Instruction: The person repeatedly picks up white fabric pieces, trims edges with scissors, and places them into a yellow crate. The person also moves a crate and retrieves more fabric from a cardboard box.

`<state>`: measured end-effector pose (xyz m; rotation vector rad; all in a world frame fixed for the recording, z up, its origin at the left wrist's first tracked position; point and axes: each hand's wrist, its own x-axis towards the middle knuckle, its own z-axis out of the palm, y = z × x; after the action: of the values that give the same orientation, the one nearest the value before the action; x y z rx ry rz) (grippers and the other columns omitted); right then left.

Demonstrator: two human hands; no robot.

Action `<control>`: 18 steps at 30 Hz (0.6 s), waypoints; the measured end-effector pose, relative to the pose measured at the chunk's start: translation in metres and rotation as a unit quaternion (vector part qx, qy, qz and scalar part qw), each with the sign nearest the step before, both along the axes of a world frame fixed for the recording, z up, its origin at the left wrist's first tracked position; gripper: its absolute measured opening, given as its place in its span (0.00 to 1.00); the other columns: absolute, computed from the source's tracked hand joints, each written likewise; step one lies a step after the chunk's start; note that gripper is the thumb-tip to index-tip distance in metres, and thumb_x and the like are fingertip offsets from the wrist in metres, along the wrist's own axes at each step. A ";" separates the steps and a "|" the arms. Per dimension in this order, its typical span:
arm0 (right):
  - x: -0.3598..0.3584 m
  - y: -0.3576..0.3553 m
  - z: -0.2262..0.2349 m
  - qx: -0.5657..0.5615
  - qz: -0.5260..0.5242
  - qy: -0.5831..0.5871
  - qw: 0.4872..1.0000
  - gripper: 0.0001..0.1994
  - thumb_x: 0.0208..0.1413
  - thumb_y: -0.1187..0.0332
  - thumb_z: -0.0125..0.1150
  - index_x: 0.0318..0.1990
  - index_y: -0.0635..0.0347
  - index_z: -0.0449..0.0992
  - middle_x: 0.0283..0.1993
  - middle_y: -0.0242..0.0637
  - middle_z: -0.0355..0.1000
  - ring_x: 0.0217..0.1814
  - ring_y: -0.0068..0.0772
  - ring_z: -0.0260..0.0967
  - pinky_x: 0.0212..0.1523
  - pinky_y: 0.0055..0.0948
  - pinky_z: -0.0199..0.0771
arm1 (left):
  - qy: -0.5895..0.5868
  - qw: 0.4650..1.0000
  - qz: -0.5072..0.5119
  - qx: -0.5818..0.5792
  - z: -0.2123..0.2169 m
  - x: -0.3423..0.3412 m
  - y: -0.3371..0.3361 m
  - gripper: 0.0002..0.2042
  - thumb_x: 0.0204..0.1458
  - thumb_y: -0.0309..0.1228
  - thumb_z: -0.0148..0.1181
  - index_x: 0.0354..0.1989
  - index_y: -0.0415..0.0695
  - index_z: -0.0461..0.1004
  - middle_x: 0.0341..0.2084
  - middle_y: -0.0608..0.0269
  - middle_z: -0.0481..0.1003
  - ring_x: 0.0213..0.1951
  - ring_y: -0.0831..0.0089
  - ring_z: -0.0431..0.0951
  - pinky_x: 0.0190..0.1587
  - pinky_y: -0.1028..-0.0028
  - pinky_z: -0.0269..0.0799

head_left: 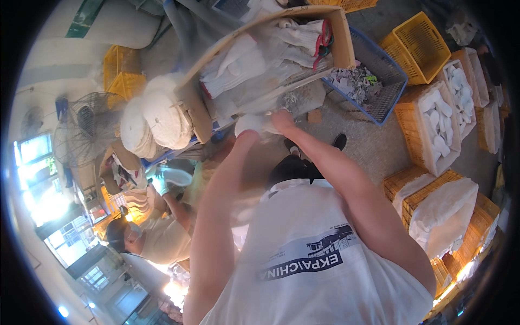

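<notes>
Wearing a white shirt (303,233), the person stands on the near side of the cardboard box (342,46). Printed on the shirt is a dark block (303,265) with pale capital lettering, upside down in this view, beside a dark picture (330,241) of a building-like structure; the finer lines there are too small to read.

Just beside the near wall of the box, the two hands meet over a piece of white fabric (264,124). It lies between them, touching both. The right grip (281,120) is drawn narrow, fingers folded onto the fabric's edge. White material covers the left grip (247,128); blur hides its fingers, so one cannot tell whether they are spread or closed.

Inside the box lie white gloves (233,64), some with red cuffs. Left of the box, touching or nearly so, stand stacks of round white pads (165,116). To its right is a blue crate (392,100) of scraps (355,84); farther right are a yellow crate (417,47) and a lined crate of white oval pieces (436,122). Left of the box and nearer than it, a co-worker (165,238) in pale blue-green gloves (160,182) holds a pale oval piece (177,176).
</notes>
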<state>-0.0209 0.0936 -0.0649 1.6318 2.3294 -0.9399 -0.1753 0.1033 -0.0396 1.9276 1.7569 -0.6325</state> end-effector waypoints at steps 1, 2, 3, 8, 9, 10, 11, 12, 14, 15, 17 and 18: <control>-0.004 -0.005 -0.003 0.030 0.002 -0.026 0.999 0.12 0.53 0.69 0.53 0.42 0.60 0.80 0.43 0.45 0.77 0.50 0.46 0.74 0.44 0.41 0.76 | 0.008 1.000 0.026 -0.010 0.004 -0.003 -0.004 0.17 0.55 0.42 0.49 0.48 0.53 0.77 0.46 0.53 0.77 0.46 0.54 0.78 0.49 0.59 0.73; -0.009 -0.008 -0.008 0.027 -0.007 0.004 1.000 0.12 0.54 0.69 0.53 0.42 0.61 0.80 0.43 0.45 0.77 0.50 0.46 0.74 0.45 0.41 0.77 | 0.009 0.999 0.040 -0.010 0.008 -0.005 -0.004 0.17 0.55 0.42 0.49 0.48 0.53 0.77 0.46 0.53 0.77 0.46 0.53 0.78 0.49 0.59 0.73; -0.015 -0.011 -0.013 0.024 -0.015 0.015 0.999 0.12 0.54 0.68 0.52 0.41 0.61 0.80 0.43 0.45 0.77 0.50 0.47 0.74 0.45 0.41 0.77 | -0.001 0.998 0.051 -0.023 0.010 -0.006 -0.005 0.17 0.55 0.42 0.48 0.48 0.53 0.77 0.46 0.53 0.77 0.46 0.53 0.78 0.49 0.59 0.73; -0.014 -0.008 -0.038 0.022 0.050 0.036 0.998 0.14 0.56 0.67 0.49 0.44 0.59 0.79 0.45 0.44 0.77 0.50 0.47 0.74 0.46 0.42 0.77 | 0.044 0.999 -0.012 0.000 0.010 0.008 0.002 0.14 0.54 0.38 0.50 0.42 0.51 0.81 0.42 0.53 0.78 0.44 0.53 0.79 0.46 0.59 0.74; -0.010 -0.006 -0.039 0.028 -0.001 0.051 0.998 0.14 0.56 0.66 0.50 0.44 0.58 0.79 0.45 0.44 0.77 0.50 0.47 0.74 0.46 0.42 0.77 | 0.035 0.999 -0.009 0.017 0.008 0.014 0.003 0.14 0.53 0.38 0.50 0.41 0.49 0.81 0.41 0.52 0.79 0.44 0.52 0.79 0.46 0.59 0.74; -0.006 0.000 -0.041 0.049 -0.061 0.060 0.995 0.14 0.56 0.65 0.50 0.45 0.57 0.80 0.45 0.44 0.77 0.49 0.46 0.75 0.46 0.42 0.77 | 0.004 0.999 -0.013 0.034 0.007 0.019 0.005 0.15 0.53 0.38 0.50 0.40 0.47 0.81 0.41 0.52 0.79 0.44 0.52 0.79 0.46 0.59 0.74; -0.002 0.004 -0.041 -0.015 -0.066 0.074 0.995 0.14 0.56 0.65 0.51 0.45 0.56 0.80 0.45 0.44 0.77 0.49 0.46 0.75 0.47 0.42 0.77 | 0.020 1.000 -0.003 0.024 0.007 0.024 0.006 0.15 0.53 0.38 0.50 0.40 0.47 0.81 0.41 0.52 0.79 0.44 0.52 0.79 0.45 0.59 0.74; 0.002 0.008 -0.041 -0.078 -0.081 0.087 0.990 0.15 0.56 0.64 0.51 0.46 0.54 0.80 0.46 0.45 0.76 0.49 0.46 0.75 0.47 0.42 0.77 | 0.020 1.000 -0.002 0.002 0.007 0.027 0.006 0.15 0.54 0.38 0.50 0.40 0.46 0.81 0.41 0.51 0.79 0.44 0.52 0.79 0.45 0.59 0.75; 0.007 0.015 -0.042 -0.106 -0.103 0.089 0.985 0.15 0.55 0.63 0.52 0.46 0.53 0.80 0.47 0.45 0.76 0.50 0.45 0.75 0.48 0.42 0.77 | 0.019 1.000 0.002 -0.001 0.008 0.035 0.006 0.15 0.54 0.37 0.49 0.41 0.46 0.81 0.42 0.51 0.78 0.44 0.53 0.79 0.45 0.59 0.75; 0.008 0.018 -0.042 -0.079 -0.109 0.079 0.988 0.15 0.55 0.63 0.52 0.46 0.54 0.80 0.47 0.45 0.76 0.50 0.45 0.75 0.48 0.41 0.77 | 0.020 1.000 0.006 0.010 0.010 0.039 0.006 0.15 0.54 0.37 0.49 0.41 0.46 0.81 0.42 0.51 0.78 0.45 0.53 0.79 0.45 0.59 0.75; 0.011 0.022 -0.045 -0.046 -0.090 0.046 0.994 0.16 0.55 0.62 0.52 0.47 0.54 0.80 0.47 0.45 0.76 0.50 0.45 0.75 0.49 0.41 0.77 | 0.038 0.999 0.020 -0.003 0.013 0.047 0.004 0.15 0.55 0.37 0.49 0.41 0.46 0.81 0.43 0.52 0.78 0.45 0.54 0.79 0.46 0.60 0.75; 0.013 0.024 -0.047 -0.031 -0.068 0.021 0.997 0.16 0.55 0.62 0.52 0.47 0.54 0.80 0.47 0.45 0.76 0.50 0.45 0.75 0.49 0.41 0.76 | -0.007 0.995 0.094 0.019 0.015 0.053 0.004 0.14 0.54 0.37 0.50 0.42 0.48 0.81 0.43 0.53 0.78 0.45 0.55 0.79 0.46 0.60 0.75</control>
<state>-0.0076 0.1177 -0.1116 1.7799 2.2146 -1.0726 -0.1225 0.1072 -0.0250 1.7578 1.9260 -0.5218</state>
